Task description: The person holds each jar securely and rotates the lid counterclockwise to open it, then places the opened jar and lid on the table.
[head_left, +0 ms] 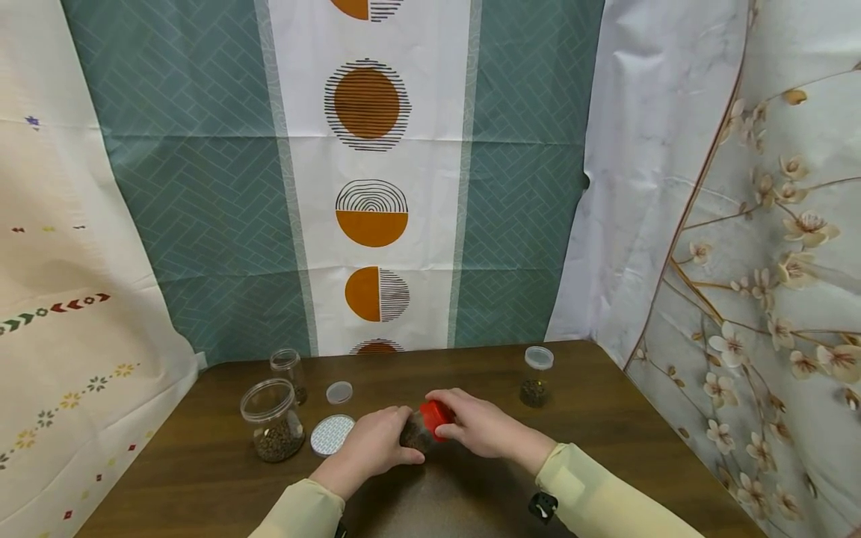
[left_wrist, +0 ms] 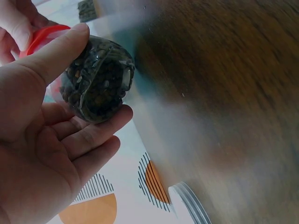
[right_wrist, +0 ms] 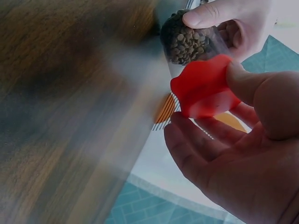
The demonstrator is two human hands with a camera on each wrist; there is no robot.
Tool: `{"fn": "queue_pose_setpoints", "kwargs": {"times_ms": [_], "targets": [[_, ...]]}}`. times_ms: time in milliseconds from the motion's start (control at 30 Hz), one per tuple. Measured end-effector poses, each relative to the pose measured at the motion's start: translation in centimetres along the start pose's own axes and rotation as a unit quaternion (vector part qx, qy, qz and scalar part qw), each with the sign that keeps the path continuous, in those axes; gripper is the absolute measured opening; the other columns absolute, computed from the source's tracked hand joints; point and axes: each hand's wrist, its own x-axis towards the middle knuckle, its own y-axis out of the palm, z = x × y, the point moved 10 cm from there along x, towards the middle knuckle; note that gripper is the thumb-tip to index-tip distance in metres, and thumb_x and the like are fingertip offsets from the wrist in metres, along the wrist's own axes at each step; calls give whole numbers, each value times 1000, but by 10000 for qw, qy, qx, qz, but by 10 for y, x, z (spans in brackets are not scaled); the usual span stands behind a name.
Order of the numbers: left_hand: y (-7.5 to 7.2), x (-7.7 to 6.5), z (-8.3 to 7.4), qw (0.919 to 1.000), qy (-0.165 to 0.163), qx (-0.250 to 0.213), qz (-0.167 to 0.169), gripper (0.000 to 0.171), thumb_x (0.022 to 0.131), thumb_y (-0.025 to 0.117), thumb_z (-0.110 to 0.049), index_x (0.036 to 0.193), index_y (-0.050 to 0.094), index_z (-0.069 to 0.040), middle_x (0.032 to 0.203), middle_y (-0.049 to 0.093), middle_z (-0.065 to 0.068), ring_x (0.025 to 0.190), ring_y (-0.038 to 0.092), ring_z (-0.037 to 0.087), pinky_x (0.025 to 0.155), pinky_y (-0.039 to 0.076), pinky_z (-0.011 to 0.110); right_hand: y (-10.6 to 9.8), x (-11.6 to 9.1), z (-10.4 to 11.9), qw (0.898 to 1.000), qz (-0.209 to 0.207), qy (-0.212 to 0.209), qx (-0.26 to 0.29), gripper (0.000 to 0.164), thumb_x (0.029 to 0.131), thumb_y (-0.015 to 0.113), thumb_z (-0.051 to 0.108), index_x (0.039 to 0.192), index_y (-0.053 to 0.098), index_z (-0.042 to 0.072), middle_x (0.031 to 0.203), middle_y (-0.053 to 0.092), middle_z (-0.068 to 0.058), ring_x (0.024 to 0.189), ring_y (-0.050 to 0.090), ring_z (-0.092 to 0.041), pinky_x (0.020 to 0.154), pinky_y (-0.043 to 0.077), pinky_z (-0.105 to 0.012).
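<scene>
With the held jar taken as the dial's centre and 12 o'clock pointing away from the person, the pale right sleeve (head_left: pixel 599 478) is seen nearest, at 4 o'clock; a black wrist device (head_left: pixel 542 506) is worn beside its cuff, and no maker's name can be read on it. The jar of brown pellets (right_wrist: pixel 189 44) is gripped, tilted over, between the thumb and fingers of the left hand (head_left: pixel 375 446), at 8 o'clock; its red lid (head_left: pixel 436 419) is pinched by the right hand (head_left: pixel 480 426), at 3 o'clock; the lid is seen at the jar's mouth, but whether it is being tightened or loosened cannot be told; no label is seen there.

At 9 o'clock a white lid (head_left: pixel 332 435) lies on the table (head_left: pixel 464 373); its top is covered with fine grey marks, perhaps print, too small to be read; beyond it a wide jar (head_left: pixel 277 433) is left uncovered, partly filled. At 2 o'clock a small jar (head_left: pixel 534 388) is closed by a translucent cap (head_left: pixel 539 357); at 10 o'clock a clear lid (head_left: pixel 339 392) lies loose, and past it a slim jar (head_left: pixel 288 362) stands, apparently open. The work is judged part-way: lids are placed at two mouths; two jars and two loose lids are left apart. At 12 o'clock a patterned curtain (head_left: pixel 370 168) is hung, without legible writing.
</scene>
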Motion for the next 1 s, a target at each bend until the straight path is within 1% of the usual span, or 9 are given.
{"fn": "queue_pose_setpoints", "kwargs": {"times_ms": [400, 633, 867, 1000], "targets": [[2, -1, 0, 10000, -35, -21, 30, 60, 82, 100, -40, 121, 71, -4, 105, 74, 5, 92, 71, 24, 84, 61, 48, 1, -2, -2, 9999, -28, -95, 64, 57, 106, 77, 32, 158, 56, 19, 142, 63, -1, 116, 65, -17, 100, 56, -46], [3, -1, 2, 10000, -59, -57, 43, 61, 82, 100, -41, 122, 70, -4, 107, 74, 5, 92, 71, 24, 84, 61, 48, 1, -2, -1, 9999, -26, -147, 57, 58, 107, 76, 31, 158, 56, 15, 142, 63, -2, 116, 65, -17, 100, 56, -45], [1, -1, 1, 10000, -52, -53, 11, 60, 82, 100, -40, 120, 70, -5, 105, 74, 5, 90, 71, 23, 82, 60, 47, 1, -2, -1, 9999, -44, -156, 57, 57, 106, 77, 30, 157, 56, 19, 145, 62, -1, 117, 65, -17, 100, 57, -45], [1, 0, 0, 10000, -39, -59, -9, 59, 82, 100, -40, 119, 70, -5, 105, 74, 5, 89, 70, 23, 82, 60, 46, 0, -2, -1, 9998, -51, -173, 72, 56, 105, 78, 28, 156, 56, 20, 145, 62, 0, 117, 64, -17, 100, 57, -45]]}}
